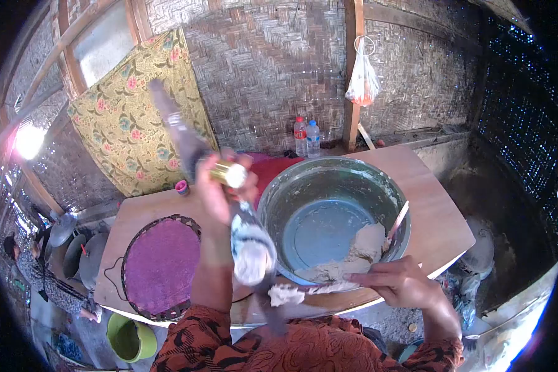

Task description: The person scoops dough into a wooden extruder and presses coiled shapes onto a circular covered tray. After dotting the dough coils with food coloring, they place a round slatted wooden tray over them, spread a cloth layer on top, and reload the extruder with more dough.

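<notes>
My left hand [214,189], blurred by motion, is closed around a long dark bar-like tool [183,139] that slants across the view. A gold cylinder with a pale end [232,175] shows at this hand, and whitish, dough-smeared material [253,260] covers the tool's lower part. My right hand [400,282] grips a flat blade-like utensil [338,287] at the near rim of a big blue-grey basin [322,214]. Pale dough [286,295] clings to the utensil's tip. More dough [367,243] lies inside the basin, where a light stick [400,218] leans on the right wall.
A round tray with a purple surface [161,266] sits left on the wooden table [431,198]. Two bottles [307,137] and a pink cup [181,187] stand behind. A green bucket [131,338] is on the floor; another person [46,273] is at far left.
</notes>
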Demonstrator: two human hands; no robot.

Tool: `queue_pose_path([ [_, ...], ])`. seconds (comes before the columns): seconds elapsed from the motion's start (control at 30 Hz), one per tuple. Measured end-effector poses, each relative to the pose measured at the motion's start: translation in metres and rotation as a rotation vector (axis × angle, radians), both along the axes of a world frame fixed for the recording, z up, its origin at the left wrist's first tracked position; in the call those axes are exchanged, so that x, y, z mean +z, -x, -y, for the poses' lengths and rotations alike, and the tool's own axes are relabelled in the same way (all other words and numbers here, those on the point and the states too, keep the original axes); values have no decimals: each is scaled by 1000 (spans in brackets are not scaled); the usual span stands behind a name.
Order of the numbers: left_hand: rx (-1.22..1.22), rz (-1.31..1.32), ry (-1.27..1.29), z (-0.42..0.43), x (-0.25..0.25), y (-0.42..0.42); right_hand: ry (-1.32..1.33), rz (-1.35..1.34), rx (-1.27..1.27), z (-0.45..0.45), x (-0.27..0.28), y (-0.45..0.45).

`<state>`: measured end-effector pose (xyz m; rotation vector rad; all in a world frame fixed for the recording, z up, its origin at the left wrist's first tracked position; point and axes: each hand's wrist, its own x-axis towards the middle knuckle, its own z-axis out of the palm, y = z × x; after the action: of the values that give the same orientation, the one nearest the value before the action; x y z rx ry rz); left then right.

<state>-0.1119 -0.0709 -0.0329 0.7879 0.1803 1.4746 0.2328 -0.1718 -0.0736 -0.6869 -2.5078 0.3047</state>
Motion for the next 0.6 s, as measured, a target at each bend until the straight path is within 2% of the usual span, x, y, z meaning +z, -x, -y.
queue_pose_path([
  [0.03,137,70,-54,-2,6,9,-4,-5,0,-1,-4,-4],
  [0.07,353,2,-116,1,18,15,128,-186,-29,-4,-10,-10],
  [0.1,488,131,-191,-5,19,24,259,-364,-55,-6,-12,-13],
  [0.17,740,169,-264,-5,27,21,262,-472,-114,-5,-14,2],
  [0.23,809,201,-276,1,36,5,798,-741,-220,-8,-21,17],
  [0.27,878,233,-273,3,39,-3,944,-744,-225,-13,-26,21],
  [0.3,947,266,-269,5,42,-11,931,-752,-224,-17,-30,30],
  [0.37,938,297,-289,9,47,-26,681,-739,-315,-24,-36,54],
  [0.4,952,294,-296,9,50,-32,674,-746,-320,-29,-44,64],
  [0.47,980,311,-304,6,45,-36,413,-792,-425,-35,-58,80],
  [0.5,974,312,-309,0,42,-37,406,-796,-427,-32,-58,85],
  [0.57,1372,240,-489,-8,43,-46,436,-748,-449,-26,-54,93],
  [0.6,1482,201,-615,-4,46,-61,476,-790,-412,-25,-59,98],
])
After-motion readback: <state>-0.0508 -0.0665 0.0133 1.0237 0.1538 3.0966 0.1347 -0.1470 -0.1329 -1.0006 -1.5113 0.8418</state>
